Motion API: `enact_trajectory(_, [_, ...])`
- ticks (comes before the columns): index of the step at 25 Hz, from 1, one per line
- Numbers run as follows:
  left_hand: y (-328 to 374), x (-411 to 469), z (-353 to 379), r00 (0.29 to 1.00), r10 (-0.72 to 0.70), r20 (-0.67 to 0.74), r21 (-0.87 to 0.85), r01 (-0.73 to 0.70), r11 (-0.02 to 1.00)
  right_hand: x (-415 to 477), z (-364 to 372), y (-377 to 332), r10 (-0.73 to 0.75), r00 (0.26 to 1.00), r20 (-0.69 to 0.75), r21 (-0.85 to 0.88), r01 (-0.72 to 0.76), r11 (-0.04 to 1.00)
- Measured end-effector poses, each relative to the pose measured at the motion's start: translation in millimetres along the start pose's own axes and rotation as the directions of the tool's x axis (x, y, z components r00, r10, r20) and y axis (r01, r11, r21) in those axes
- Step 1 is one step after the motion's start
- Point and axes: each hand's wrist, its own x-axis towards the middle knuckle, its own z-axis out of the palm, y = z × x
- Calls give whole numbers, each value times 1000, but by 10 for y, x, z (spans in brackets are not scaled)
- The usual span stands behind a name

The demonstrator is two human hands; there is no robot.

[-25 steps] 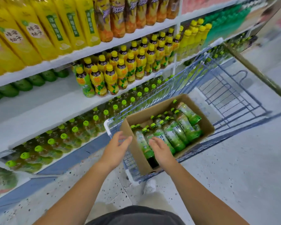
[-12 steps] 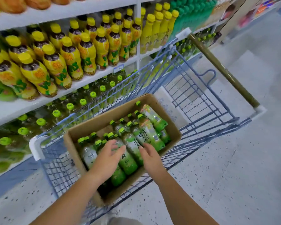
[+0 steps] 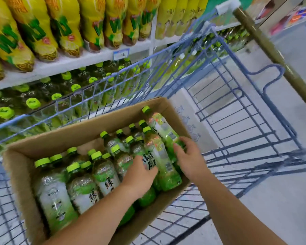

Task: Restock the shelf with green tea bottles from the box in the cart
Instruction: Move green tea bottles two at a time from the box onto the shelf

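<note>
A cardboard box (image 3: 74, 138) sits in the blue wire cart (image 3: 240, 110) and holds several green tea bottles with light green caps, lying on their sides. One bottle (image 3: 160, 149) lies on top of the others at the right end. My left hand (image 3: 140, 175) reaches into the box, and its fingers curl against that top bottle's label. My right hand (image 3: 189, 156) grips the lower part of the rightmost bottle (image 3: 163, 127) next to the box wall. The low shelf (image 3: 74, 87) behind the cart holds standing green tea bottles.
Yellow-labelled drink bottles (image 3: 65, 27) fill the shelf above. The cart's olive handle bar (image 3: 272, 55) runs along the upper right. A flat white carton (image 3: 187, 119) lies in the cart beside the box. Speckled grey floor (image 3: 281, 200) lies to the right.
The view has dropped closer to the box. Both hands have moved right across the bottles, and they now hold the two bottles at the right end.
</note>
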Motion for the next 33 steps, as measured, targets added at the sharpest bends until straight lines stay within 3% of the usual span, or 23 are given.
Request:
enact_trajectory(5, [57,226,273,993,-99,-68,-67,95,993,384,24,29,-37,995,96,-152,51,987])
enact_trajectory(10, [229,259,367,975,-204,-88,-145,190,971,584,48,-49,-131,985,114,-376,164,912])
enact_trajectory(15, [256,278,305,951,-310,14,-286,301,910,682,4,-126,-41,972,231,-479,150,865])
enact_trajectory(21, [232,129,172,949,-256,-182,-208,217,954,791,54,-234,67,952,300,-541,111,834])
enact_trajectory(26, [177,-51,-153,963,-198,-182,-175,166,970,772,227,-169,30,980,196,-496,73,865])
enact_trajectory(29, [151,-158,-347,965,-113,-238,-118,87,989,686,239,-217,92,975,204,-199,-51,979])
enact_trajectory(33, [103,-330,-645,941,60,-334,-26,-73,997,262,302,-276,114,946,302,79,-144,987])
